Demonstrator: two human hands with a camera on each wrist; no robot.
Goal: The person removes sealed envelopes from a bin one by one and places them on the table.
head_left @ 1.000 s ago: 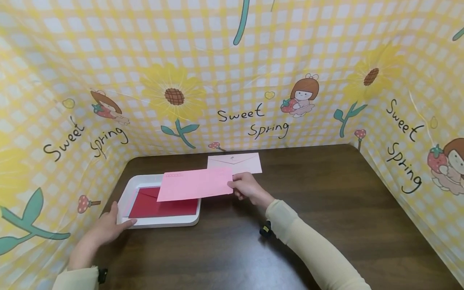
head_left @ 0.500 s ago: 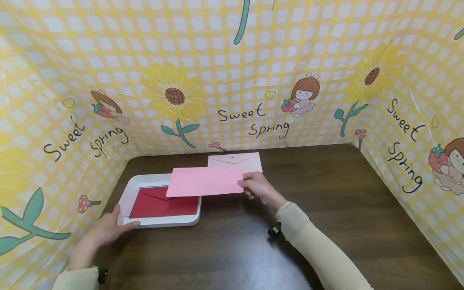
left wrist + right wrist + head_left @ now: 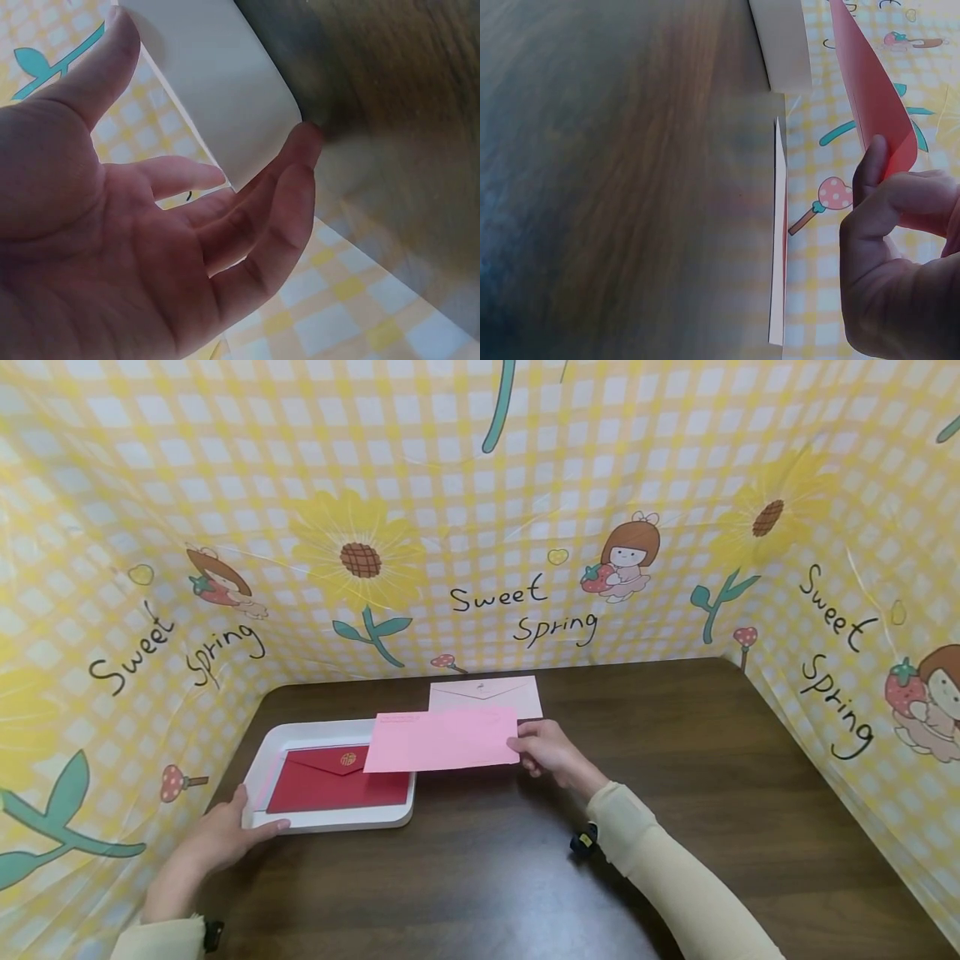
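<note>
My right hand (image 3: 551, 750) pinches the right end of a pink envelope (image 3: 442, 743) between thumb and fingers. The envelope is held above the table, its left end overlapping the tray's right side in the head view. In the right wrist view, the fingers (image 3: 874, 169) bend round its edge. My left hand (image 3: 217, 835) holds the near-left corner of a white tray (image 3: 337, 820), thumb along the near rim and fingers at the left side. Inside the tray lies a red envelope (image 3: 322, 789) with a gold emblem on its flap. A pale pink sheet edge shows beneath it at the left.
A pale pink envelope (image 3: 487, 693) with a pointed flap lies at the back of the dark wooden table (image 3: 675, 760), partly covered by the pink one in the head view. Yellow checked cloth (image 3: 465, 510) stands round the table's back and sides.
My right hand has moved right, taking the pink envelope with it. More of the red envelope now shows, with its gold emblem uncovered. My left hand and the tray have stayed in place.
</note>
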